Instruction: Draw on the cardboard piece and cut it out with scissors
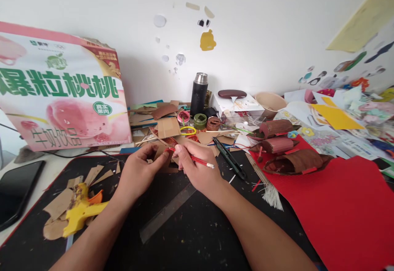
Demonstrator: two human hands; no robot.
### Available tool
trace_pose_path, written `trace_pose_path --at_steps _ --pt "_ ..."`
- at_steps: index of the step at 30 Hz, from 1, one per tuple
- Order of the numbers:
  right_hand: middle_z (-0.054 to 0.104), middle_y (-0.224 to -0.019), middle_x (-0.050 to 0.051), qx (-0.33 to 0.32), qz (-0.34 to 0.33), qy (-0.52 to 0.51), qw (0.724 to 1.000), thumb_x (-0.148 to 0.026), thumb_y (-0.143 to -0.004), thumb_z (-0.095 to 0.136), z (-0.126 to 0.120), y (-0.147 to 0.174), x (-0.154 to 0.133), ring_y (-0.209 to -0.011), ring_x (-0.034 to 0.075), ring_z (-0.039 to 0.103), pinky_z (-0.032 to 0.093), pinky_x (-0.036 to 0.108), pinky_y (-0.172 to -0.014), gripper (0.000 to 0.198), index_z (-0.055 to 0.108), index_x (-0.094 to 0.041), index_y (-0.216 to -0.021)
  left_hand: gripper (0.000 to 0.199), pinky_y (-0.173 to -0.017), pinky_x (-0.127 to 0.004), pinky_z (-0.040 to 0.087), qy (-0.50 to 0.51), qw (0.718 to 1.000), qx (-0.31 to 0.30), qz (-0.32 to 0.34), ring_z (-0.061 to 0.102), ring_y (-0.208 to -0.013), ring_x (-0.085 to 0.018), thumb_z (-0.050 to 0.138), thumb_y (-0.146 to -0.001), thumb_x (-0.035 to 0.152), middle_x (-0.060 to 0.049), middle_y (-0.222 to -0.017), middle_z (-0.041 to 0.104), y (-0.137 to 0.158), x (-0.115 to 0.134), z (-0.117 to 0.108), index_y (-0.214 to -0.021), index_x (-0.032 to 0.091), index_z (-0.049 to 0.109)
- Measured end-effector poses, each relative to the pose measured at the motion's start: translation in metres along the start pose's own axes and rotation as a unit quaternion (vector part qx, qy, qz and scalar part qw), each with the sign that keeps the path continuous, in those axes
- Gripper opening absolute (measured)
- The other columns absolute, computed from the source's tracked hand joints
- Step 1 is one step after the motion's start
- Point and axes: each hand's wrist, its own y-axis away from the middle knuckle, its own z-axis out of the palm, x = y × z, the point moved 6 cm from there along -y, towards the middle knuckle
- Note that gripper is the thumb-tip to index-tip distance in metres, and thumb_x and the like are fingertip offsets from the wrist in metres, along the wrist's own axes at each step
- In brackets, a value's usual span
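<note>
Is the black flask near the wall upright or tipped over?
Upright: the black flask has its body standing vertical, with its silver top uppermost.

Hands [198, 168] between glue gun [79, 210] and cutter [230, 159]

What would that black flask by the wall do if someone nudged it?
The black flask would probably tip if pushed high up, being tall and narrow. Its rounded sides suggest it could then roll, though the jars crowded in front might stop it.
</note>
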Motion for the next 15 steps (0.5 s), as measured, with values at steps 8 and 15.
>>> trace_pose_path --at_steps 8,15 --pt "0.062 -0.065 -0.003 -0.008 -0.002 0.012 1.0 -0.039 -0.116 0.051 0.0013 0.0006 -0.0005 -0.062 0.015 0.061 0.045 0.03 -0.066 0.039 0.062 -0.023 -0.082 0.041 -0.072 -0.031 0.048 -0.061 0.998 0.006 0.016 0.063 -0.077 -0.022 0.075 -0.084 0.062 -0.002 -0.081 0.076 0.0006 -0.004 -0.0011 -0.088 0.021 0.077" --pt "0.064 -0.067 -0.001 -0.013 -0.011 0.026 1.0 -0.039 -0.117 0.05 0.0025 0.0018 -0.0029 -0.063 0.016 0.062 0.046 0.03 -0.067 0.039 0.063 -0.023 -0.083 0.039 -0.071 -0.031 0.048 -0.066 0.997 0.008 0.029 0.061 -0.076 -0.021 0.073 -0.086 0.061 -0.001 -0.08 0.074 0.0016 -0.0007 -0.0015 -0.086 0.021 0.076"
